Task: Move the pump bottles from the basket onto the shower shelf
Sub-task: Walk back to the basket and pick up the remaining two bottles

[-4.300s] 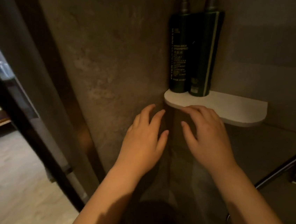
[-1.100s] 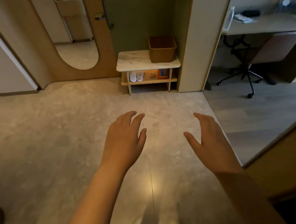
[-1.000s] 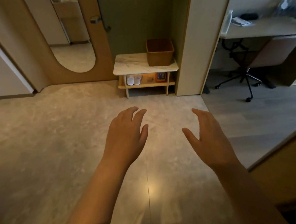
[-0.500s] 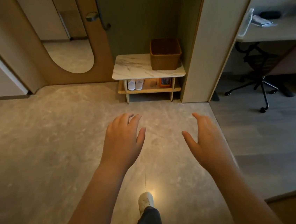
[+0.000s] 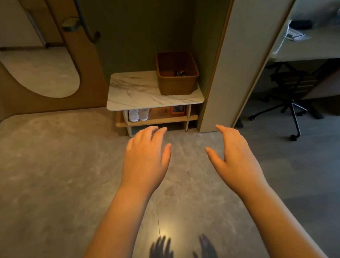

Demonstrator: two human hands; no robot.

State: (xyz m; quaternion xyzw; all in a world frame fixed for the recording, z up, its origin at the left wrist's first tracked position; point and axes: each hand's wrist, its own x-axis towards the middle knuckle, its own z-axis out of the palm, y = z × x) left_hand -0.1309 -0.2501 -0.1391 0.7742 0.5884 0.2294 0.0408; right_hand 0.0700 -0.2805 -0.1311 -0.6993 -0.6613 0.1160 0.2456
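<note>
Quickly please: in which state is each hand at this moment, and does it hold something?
Left hand: open, fingers relaxed, holding nothing.
Right hand: open, fingers nearly straight, holding nothing.

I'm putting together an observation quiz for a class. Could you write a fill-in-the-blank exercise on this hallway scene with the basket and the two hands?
1. Seen from the camera, the woven basket stands on the ____ end of the marble-topped table.
2. The slippers on the table's lower shelf are ____ in colour.
3. The left hand and the right hand each hold ____.

Missing words: right; white; nothing.
</note>
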